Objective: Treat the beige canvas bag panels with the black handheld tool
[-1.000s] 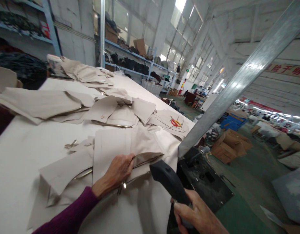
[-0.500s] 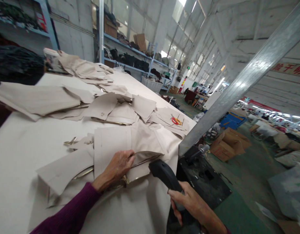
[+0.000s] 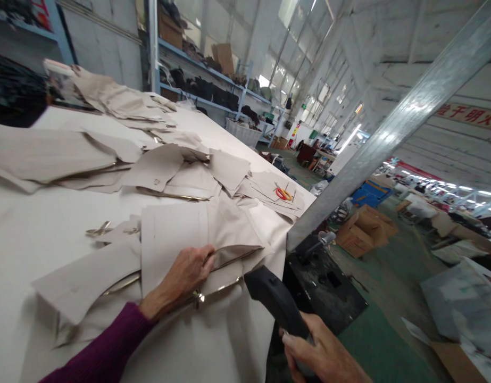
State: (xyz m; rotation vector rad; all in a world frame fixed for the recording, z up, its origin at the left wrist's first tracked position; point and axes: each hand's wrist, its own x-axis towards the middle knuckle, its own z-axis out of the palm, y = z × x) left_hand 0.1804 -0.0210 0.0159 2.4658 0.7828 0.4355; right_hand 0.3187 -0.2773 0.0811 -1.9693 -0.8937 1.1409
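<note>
In the head view, the left hand [image 3: 189, 274], at the lower centre of the frame, has its fingers closed on a fold of beige fabric [image 3: 174, 229] that lies on the white counter [image 3: 14, 255]. Just below that hand, a metal zipper [image 3: 221, 287] runs along a fabric edge, with a shiny pull at its left end. The purple sleeve [image 3: 97, 351] of this arm reaches in from the lower left.

The right hand [image 3: 319, 348], at the lower right of centre, has its fingers wrapped around a curved black handle [image 3: 275, 295], whose upper end points toward the fabric's right edge. Whether the two touch I cannot tell.

Left of the held fabric, a curved beige piece [image 3: 88, 279] lies near some small metal parts [image 3: 99, 229]. Across the middle and upper left, more beige pieces [image 3: 49, 151] sit in loose heaps. A red and yellow ringed item [image 3: 284, 194] rests on flat pieces right of centre.

A slanting metal post [image 3: 373, 143] crosses the right half, above a black panel [image 3: 325, 287] beside the counter; farther right, an open cardboard box [image 3: 355, 234] stands on the green floor [image 3: 368, 335].
</note>
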